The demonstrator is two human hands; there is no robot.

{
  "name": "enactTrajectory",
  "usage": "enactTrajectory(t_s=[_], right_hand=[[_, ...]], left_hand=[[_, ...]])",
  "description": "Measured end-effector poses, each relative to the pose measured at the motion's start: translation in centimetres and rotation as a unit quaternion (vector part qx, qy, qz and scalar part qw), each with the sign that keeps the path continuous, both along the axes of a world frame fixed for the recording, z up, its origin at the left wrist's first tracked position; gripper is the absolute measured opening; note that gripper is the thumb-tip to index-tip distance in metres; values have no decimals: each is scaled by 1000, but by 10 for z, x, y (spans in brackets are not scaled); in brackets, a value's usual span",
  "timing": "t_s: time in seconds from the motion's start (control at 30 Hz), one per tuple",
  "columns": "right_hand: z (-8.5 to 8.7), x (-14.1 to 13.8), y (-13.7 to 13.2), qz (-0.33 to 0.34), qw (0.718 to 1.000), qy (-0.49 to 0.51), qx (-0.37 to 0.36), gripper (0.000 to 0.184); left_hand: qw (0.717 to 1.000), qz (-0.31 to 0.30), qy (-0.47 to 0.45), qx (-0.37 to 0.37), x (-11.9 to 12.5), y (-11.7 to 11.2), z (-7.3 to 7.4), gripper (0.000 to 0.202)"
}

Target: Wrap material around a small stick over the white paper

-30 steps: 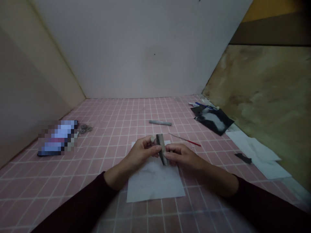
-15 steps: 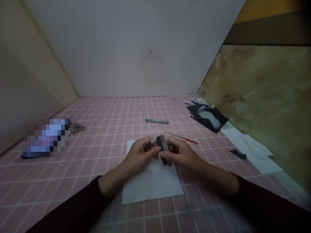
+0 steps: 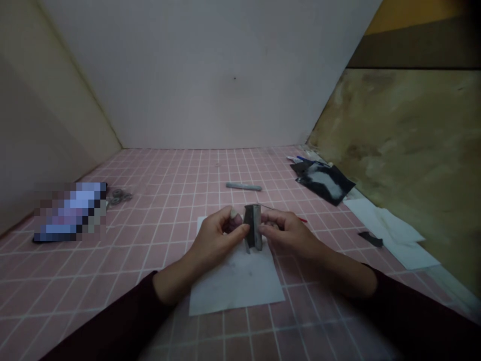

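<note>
Both my hands meet over a white sheet of paper (image 3: 236, 281) on the pink tiled surface. My left hand (image 3: 216, 238) pinches a small dark piece with thumb and fingers closed. My right hand (image 3: 287, 233) is closed on the same small grey-black piece (image 3: 252, 226), a folded strip that stands roughly upright between the two hands. What the strip wraps, if anything, is hidden by my fingers.
A grey rod (image 3: 243, 186) lies beyond my hands, a thin red-handled tool (image 3: 296, 217) just behind my right hand. Black sheets and pens (image 3: 323, 178) sit at the right, white paper (image 3: 391, 228) with a small black scrap (image 3: 370, 238) nearer. Small metal rings (image 3: 118, 196) lie left.
The folded strip has turned from a slant to nearly upright between my fingers, and my hands have shifted slightly closer together. The view drifted a little.
</note>
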State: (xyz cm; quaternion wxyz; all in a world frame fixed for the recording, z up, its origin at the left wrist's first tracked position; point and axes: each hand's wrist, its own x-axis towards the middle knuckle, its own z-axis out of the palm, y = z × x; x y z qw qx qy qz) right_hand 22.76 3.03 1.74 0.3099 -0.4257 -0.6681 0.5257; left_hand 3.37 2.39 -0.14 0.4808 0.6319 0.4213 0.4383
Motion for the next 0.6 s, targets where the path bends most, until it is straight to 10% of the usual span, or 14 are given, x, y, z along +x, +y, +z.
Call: enactTrajectory(t_s=[0.17, 0.6], right_hand=[[0, -5, -5, 9, 982, 101, -158, 23], [-5, -10, -6, 21, 968, 158, -195, 17]], left_hand=[[999, -16, 31, -26, 1, -2, 1, 28], [996, -68, 39, -49, 1, -4, -9, 29]])
